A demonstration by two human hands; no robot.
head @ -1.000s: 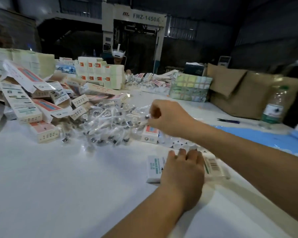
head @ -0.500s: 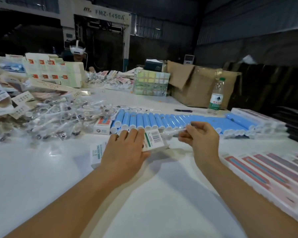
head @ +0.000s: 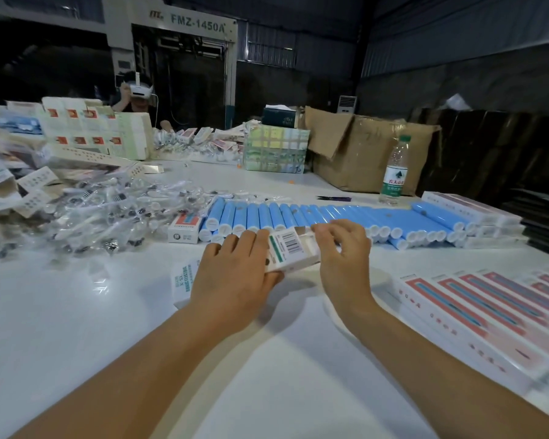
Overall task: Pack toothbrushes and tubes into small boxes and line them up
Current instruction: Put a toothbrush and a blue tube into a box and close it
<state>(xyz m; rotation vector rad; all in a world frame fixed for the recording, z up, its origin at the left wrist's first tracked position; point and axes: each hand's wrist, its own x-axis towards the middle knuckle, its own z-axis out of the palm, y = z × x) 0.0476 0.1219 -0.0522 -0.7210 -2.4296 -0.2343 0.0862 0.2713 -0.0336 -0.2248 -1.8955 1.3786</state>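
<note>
My left hand (head: 235,274) grips a small white box (head: 293,251) with a barcode, thumb under its near edge, holding it slightly off the white table (head: 76,327). My right hand (head: 343,251) is at the box's open right end, fingers curled, pinching a pale wrapped toothbrush that is mostly hidden inside. A second flat white box (head: 181,280) lies under my left wrist. Just behind the hands runs a row of blue tubes (head: 298,213). A heap of wrapped toothbrushes (head: 108,210) lies at the left.
A red-and-white small box (head: 184,228) stands beside the tubes. Long pink-striped boxes (head: 488,305) lie lined up at the right. Behind them are a water bottle (head: 395,172), scissors (head: 333,198) and a cardboard carton (head: 362,147). Loose cartons (head: 0,185) are piled left; a person (head: 137,93) sits opposite.
My right hand took a wrapped toothbrush from the heap, swung right and has brought it to the box's open end. My left hand lifted and tilted the box.
</note>
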